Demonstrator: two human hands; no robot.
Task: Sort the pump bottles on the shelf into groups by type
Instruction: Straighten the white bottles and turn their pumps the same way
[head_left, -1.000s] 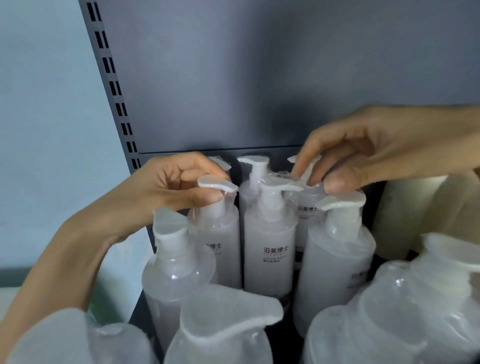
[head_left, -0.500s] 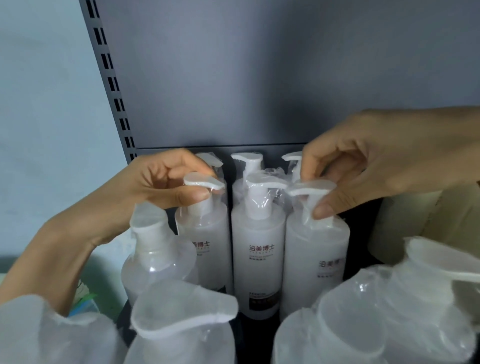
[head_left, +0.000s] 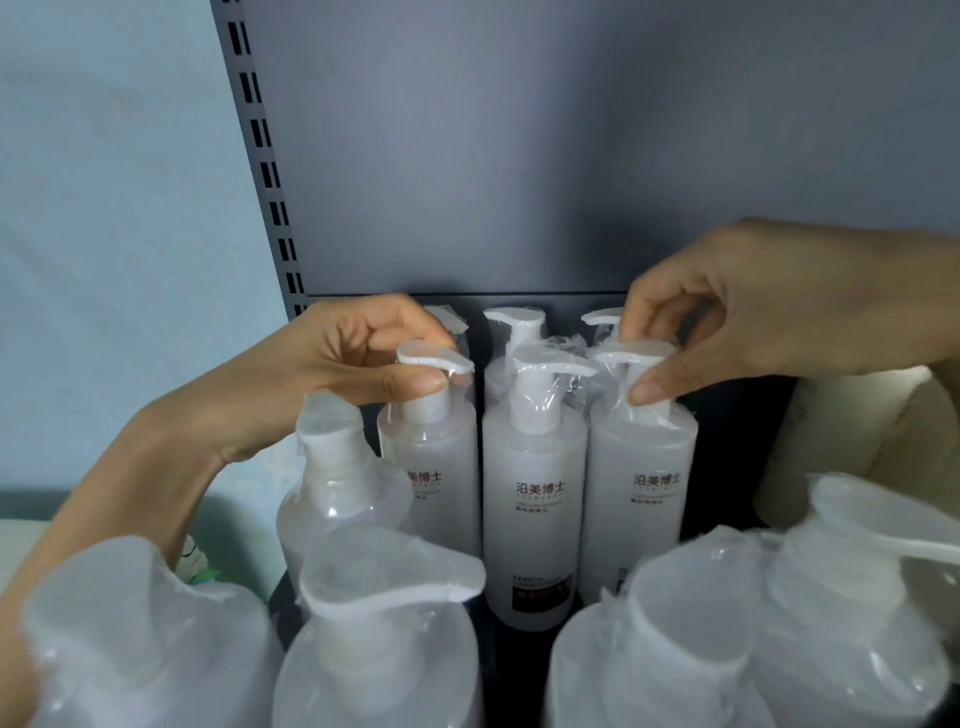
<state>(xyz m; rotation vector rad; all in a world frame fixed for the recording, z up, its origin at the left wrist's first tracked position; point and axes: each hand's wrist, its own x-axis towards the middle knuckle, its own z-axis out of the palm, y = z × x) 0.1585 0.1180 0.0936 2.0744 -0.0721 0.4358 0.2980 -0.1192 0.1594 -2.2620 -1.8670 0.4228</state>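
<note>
Now, at the back edge of the shelf (head_left: 519, 156), the left bottle (head_left: 431, 467) is pinched at its pump neck by the left hand (head_left: 332, 374), and the right bottle (head_left: 641, 467) by the right hand (head_left: 753, 322). On the slick plastic wrap a grip could be lost, and the middle bottle (head_left: 535, 493) knocked over.
</note>
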